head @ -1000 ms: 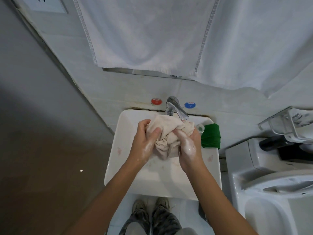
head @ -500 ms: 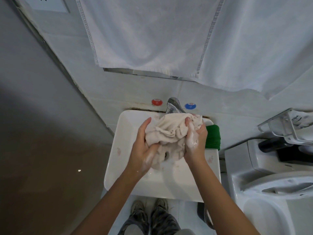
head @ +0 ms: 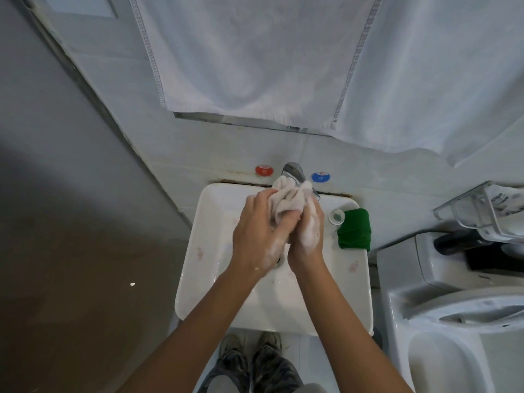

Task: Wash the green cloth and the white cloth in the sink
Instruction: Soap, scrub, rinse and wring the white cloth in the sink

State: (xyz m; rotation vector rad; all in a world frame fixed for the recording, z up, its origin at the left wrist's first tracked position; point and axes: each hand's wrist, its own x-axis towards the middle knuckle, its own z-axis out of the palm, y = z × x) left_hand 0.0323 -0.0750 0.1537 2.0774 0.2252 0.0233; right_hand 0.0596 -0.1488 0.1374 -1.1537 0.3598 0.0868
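Squeezing now: your left hand (head: 259,236) and right hand (head: 307,236) are pressed close together over the white rectangular ceramic sink (head: 198,268), both clamped around the crumpled white cloth (head: 289,198). Fingers of both hands curl round it, tight grip, suds on both hands and wrists.

Versus half a second ago: the hands have closed in. Before, the cloth was spread wide between them and hung down toward the drain; now it's bunched into a small wad, most of it hidden in your palms, only a tuft sticking out at 12 o'clock of the hands. That tuft sits right under the chrome tap spout (head: 293,170), touching or nearly so; can't tell which.

Folded dark green cloth (head: 354,229) hasn't moved: on the sink rim at 3 o'clock of your hands, apart from them. Small round clear cap or plug (head: 336,216) just beside it, on its 9 o'clock side.

Red knob (head: 264,170) at 9 o'clock of the tap, blue knob (head: 320,177) at 3 o'clock. Large white towel (head: 255,52) hangs on the wall at 12 o'clock. White toilet (head: 453,307) at 4 o'clock of the sink.
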